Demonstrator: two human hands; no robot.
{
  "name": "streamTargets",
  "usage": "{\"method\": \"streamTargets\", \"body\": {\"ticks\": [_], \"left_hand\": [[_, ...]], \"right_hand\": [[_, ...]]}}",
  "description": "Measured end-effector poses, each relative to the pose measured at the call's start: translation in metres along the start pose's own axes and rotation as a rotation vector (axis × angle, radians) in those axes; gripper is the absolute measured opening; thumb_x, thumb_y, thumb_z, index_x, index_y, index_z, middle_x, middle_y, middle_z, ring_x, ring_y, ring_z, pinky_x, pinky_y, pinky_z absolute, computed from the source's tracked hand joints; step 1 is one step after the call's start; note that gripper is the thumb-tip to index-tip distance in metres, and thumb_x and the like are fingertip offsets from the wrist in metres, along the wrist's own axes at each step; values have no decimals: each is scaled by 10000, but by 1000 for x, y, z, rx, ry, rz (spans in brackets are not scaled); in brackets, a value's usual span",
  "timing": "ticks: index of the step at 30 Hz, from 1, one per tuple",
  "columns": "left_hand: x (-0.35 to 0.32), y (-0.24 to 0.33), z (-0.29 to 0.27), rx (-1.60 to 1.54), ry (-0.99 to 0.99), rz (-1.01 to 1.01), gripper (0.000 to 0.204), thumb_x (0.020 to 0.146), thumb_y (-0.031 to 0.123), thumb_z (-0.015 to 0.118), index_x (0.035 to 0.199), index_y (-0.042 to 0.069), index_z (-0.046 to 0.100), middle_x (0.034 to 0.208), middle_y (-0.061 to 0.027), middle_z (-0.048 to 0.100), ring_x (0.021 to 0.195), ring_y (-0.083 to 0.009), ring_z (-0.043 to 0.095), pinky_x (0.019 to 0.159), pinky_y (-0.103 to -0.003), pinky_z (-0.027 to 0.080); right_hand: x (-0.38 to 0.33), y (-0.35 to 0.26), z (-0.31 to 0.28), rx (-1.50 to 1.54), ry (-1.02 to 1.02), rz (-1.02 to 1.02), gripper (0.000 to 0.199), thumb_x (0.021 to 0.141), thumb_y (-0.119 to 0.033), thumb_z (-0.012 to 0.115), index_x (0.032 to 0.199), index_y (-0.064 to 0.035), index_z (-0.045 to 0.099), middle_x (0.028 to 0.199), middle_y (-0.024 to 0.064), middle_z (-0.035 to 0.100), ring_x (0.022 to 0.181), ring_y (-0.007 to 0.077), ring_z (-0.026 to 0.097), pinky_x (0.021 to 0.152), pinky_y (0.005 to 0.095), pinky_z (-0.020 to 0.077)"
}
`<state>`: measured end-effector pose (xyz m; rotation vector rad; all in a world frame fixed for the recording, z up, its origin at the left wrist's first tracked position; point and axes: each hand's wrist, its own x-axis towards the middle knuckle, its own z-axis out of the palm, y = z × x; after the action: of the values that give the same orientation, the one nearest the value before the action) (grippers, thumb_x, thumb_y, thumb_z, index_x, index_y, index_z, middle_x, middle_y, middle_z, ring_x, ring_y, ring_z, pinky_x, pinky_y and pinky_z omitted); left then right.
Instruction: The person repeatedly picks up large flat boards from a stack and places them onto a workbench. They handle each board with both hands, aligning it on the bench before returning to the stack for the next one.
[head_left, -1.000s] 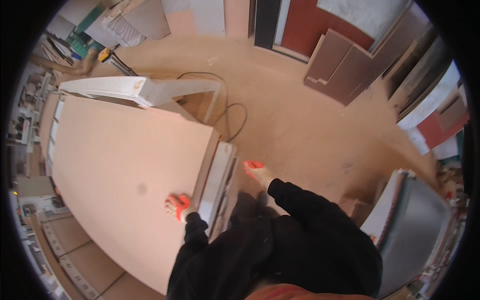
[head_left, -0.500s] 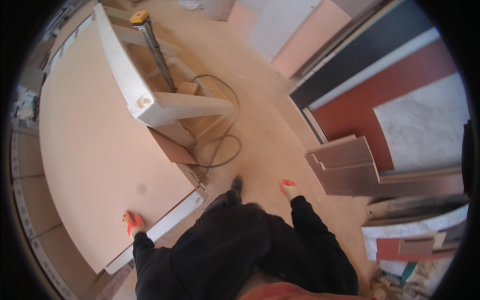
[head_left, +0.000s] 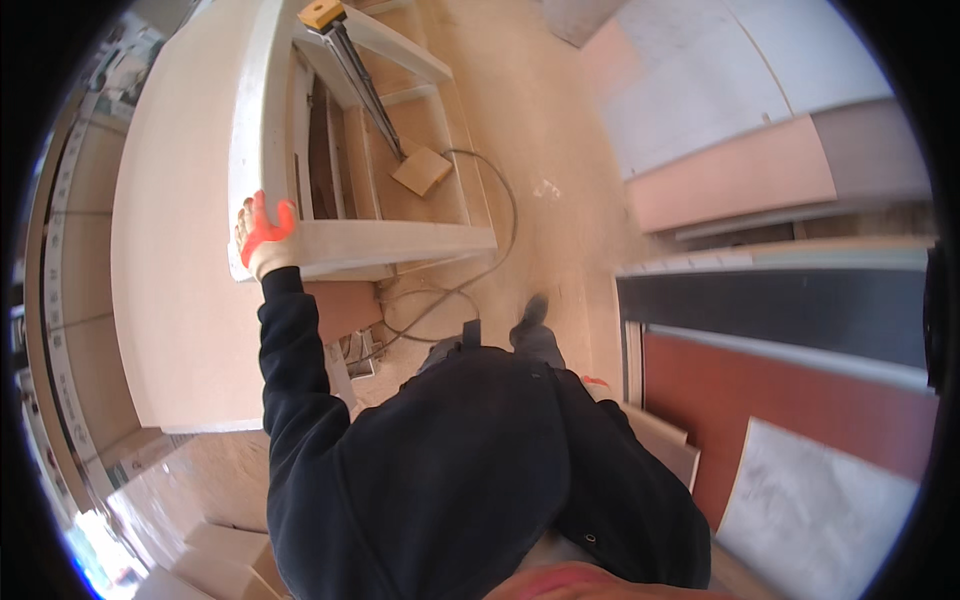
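My left hand, in a cream glove with an orange-red coating, rests on the near corner of a white frame. Its fingers are stretched out and apart, holding nothing. Beneath the frame lies a large pale board. Low at my right side, my right hand shows only a patch of its orange-red and cream glove. My body and sleeve hide its fingers, so what it holds, if anything, cannot be seen.
Beside the frame stands a slim metal post with a yellow top. A black cable loops across the dusty floor near a small wooden block. Dark, red and grey panels lean at right. Cartons line the far left.
I have moved forward along the board. My left hand has gone from the board's near end to the frame's corner. My right hand has dropped back beside my body, mostly out of sight.
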<state>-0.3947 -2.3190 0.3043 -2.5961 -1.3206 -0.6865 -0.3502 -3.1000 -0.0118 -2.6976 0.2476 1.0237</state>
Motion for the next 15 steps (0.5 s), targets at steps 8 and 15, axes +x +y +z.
{"method": "streamTargets", "body": {"ticks": [8, 15], "left_hand": [[-4, -20, 44, 185, 108, -40, 600, 982, 455, 684, 1474, 115, 634, 1532, -169, 624, 1437, -373, 560, 1241, -516, 382], [-6, -22, 75, 396, 249, -244, 550, 959, 432, 722, 1410, 120, 688, 1409, -149, 715, 1318, -357, 665, 1130, -522, 500]], "right_hand": [[254, -354, -252, -293, 117, -939, 388, 1016, -437, 629, 1060, -71, 751, 1015, 186, 772, 940, 404, 734, 820, 464, 581], [217, -761, -247, 146, -179, -1309, 598, 1006, -468, 661, 1432, -50, 623, 1205, 162, 759, 1120, 260, 734, 973, 359, 555]]}}
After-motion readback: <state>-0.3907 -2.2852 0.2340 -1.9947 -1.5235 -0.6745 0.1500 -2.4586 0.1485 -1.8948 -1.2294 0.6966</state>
